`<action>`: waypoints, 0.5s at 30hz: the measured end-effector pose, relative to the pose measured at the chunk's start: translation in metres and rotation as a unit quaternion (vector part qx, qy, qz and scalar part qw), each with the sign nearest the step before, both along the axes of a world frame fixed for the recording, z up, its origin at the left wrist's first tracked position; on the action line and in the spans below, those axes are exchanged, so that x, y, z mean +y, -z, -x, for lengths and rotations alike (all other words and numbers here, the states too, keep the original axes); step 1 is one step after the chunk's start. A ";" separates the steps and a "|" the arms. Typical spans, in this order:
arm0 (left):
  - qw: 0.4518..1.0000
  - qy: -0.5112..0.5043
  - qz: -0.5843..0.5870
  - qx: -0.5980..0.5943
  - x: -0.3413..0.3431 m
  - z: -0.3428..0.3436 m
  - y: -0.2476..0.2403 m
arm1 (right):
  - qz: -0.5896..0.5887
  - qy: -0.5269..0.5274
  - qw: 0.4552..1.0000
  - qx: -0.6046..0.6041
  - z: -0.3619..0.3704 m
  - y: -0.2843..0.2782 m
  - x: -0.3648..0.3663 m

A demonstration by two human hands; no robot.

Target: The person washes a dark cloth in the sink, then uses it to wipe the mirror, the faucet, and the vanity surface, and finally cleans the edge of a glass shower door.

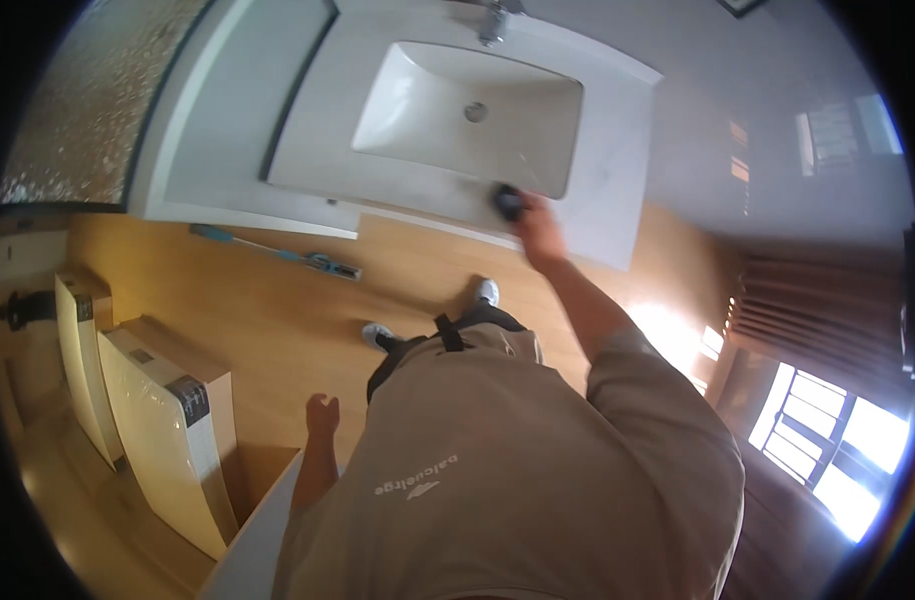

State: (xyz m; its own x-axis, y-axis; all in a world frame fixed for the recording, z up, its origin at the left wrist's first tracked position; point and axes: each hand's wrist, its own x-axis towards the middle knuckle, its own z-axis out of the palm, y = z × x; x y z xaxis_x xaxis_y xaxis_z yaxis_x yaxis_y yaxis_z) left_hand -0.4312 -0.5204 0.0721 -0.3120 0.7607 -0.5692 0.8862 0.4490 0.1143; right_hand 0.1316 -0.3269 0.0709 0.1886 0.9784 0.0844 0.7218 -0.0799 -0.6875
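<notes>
In the head view, your right hand is closed around a small dark object, gripping it over the front strip of the pale bench, between the sink basin and the front edge; motion blur hides the object's kind, and you cannot tell from here whether it touches the surface. Your left hand hangs low by your left side, well apart from the bench, its fingers loosely curled and released, with nothing visible in it. The chrome faucet stands behind the basin, and the round drain shows in the basin floor. On the wood-toned floor, a blue-and-grey long-handled tool lies near the front of the cabinet, to the left of your pale shoes. Farther left stand two wrapped cartons side by side; at your right, a brown curtain hangs beside a bright window.
</notes>
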 end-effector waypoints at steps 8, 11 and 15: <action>0.998 -0.036 -0.009 -0.055 0.000 0.092 0.003 | 0.090 0.615 0.783 0.029 -0.118 0.042 -0.106; 0.997 -0.024 -0.014 -0.069 0.007 0.144 -0.001 | -0.067 0.660 0.714 0.224 -0.049 0.047 -0.069; 0.998 -0.042 -0.014 -0.035 0.015 0.224 -0.012 | -0.080 0.639 0.593 0.484 0.081 0.004 0.022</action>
State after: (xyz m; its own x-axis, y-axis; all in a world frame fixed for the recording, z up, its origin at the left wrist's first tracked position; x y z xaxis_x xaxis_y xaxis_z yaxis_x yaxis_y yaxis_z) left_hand -0.6548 -0.5054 0.0841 -0.3350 0.7502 -0.5701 0.8350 0.5166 0.1891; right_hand 0.0503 -0.3053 0.0665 0.8028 -0.0209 -0.5959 -0.5962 -0.0137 -0.8027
